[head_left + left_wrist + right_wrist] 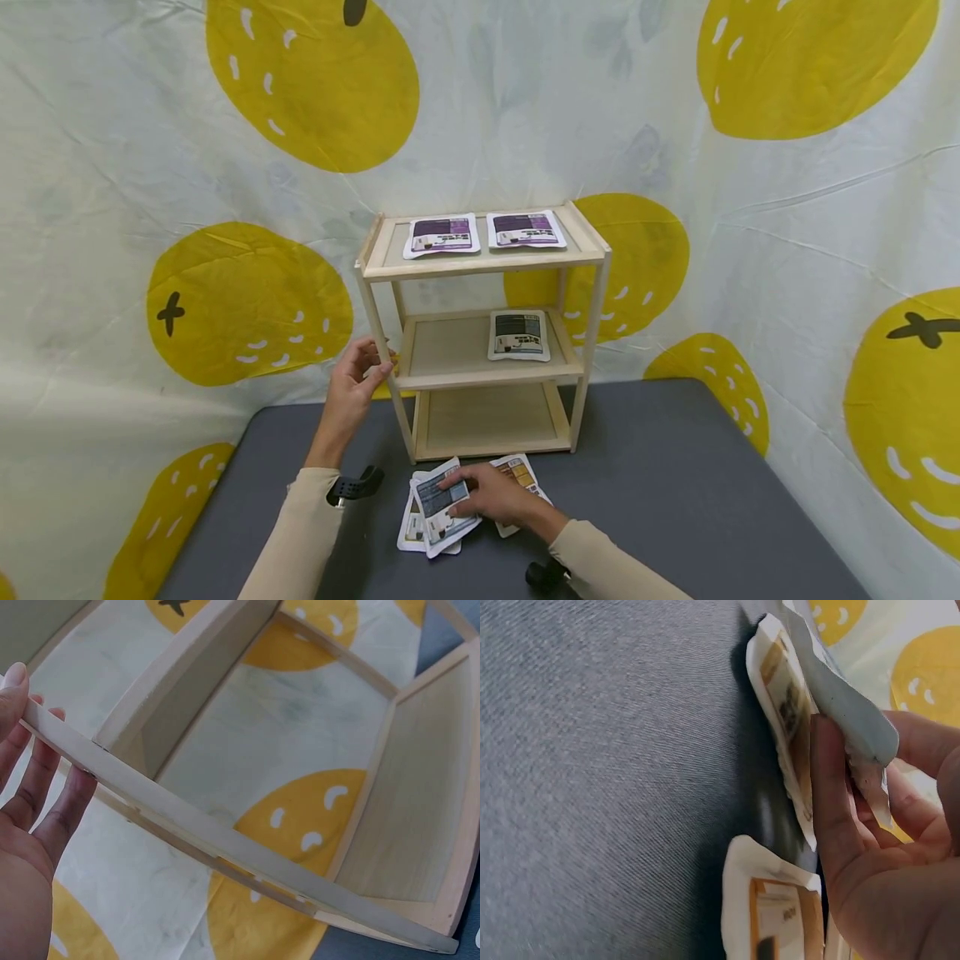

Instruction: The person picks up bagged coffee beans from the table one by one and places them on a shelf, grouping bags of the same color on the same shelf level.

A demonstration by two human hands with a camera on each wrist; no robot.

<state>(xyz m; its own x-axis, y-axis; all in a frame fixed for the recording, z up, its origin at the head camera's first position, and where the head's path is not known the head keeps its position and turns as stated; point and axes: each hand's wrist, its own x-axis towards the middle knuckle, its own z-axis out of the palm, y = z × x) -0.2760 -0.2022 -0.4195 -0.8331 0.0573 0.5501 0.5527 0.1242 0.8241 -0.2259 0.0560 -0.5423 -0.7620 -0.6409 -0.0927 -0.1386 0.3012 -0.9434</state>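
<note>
My left hand [354, 382] holds the left front post [187, 810] of a small three-tier wooden shelf [487, 382], near its middle tier. In the left wrist view the thumb lies on one side of the post and the fingers on the other. Low over the dark table, my right hand [498, 497] pinches a flat white-edged pouch with a blue-grey label [437, 497] between thumb and fingers. Under that pouch lies another white pouch [410, 533], partly covered. Beside it, a pouch with an orange-brown label [517, 469] is half hidden behind the right hand.
Two pouches with purple labels, a left one [442, 234] and a right one [527, 229], lie on the top tier. A dark-labelled pouch [519, 335] rests at the right of the middle tier. Behind the dark table [675, 483] hangs a fruit-printed cloth [480, 100].
</note>
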